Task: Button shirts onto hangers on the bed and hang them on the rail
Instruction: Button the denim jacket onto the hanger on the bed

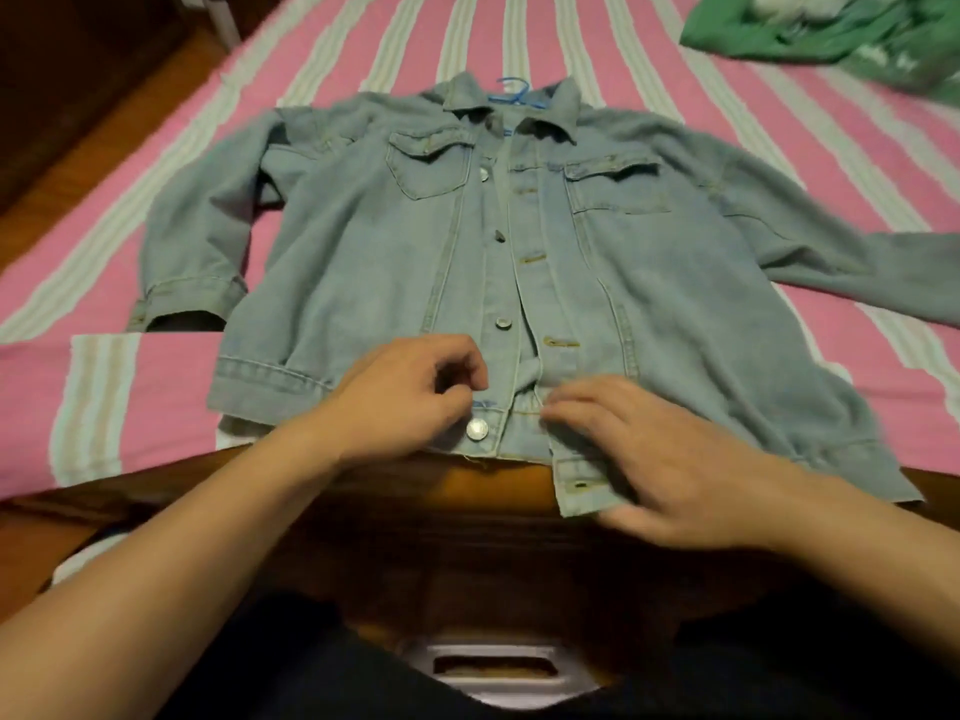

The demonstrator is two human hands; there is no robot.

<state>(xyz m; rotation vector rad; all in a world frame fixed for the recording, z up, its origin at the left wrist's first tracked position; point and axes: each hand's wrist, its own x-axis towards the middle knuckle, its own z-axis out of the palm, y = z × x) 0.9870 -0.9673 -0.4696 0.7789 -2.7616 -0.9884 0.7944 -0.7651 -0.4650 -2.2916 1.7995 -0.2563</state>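
Observation:
A light blue denim shirt [649,283] lies face up and unbuttoned on the bed, collar pointing away from me. The hook of a blue hanger [511,90] shows at the collar; the rest of the hanger is hidden inside the shirt. Several metal buttons run down the left placket, the lowest button [477,429] at the hem. My left hand [410,402] rests on the left hem with its fingers curled, pinching the placket just above that button. My right hand [660,459] lies on the right hem near the lowest buttonhole [581,484], fingers fairly straight and pressing the cloth.
The bed carries a pink sheet with pale stripes [779,122]. A green garment [841,33] is bunched at the far right corner. The wooden bed frame edge [493,485] runs under the shirt's hem. A white plastic stool [498,667] stands below, near my legs.

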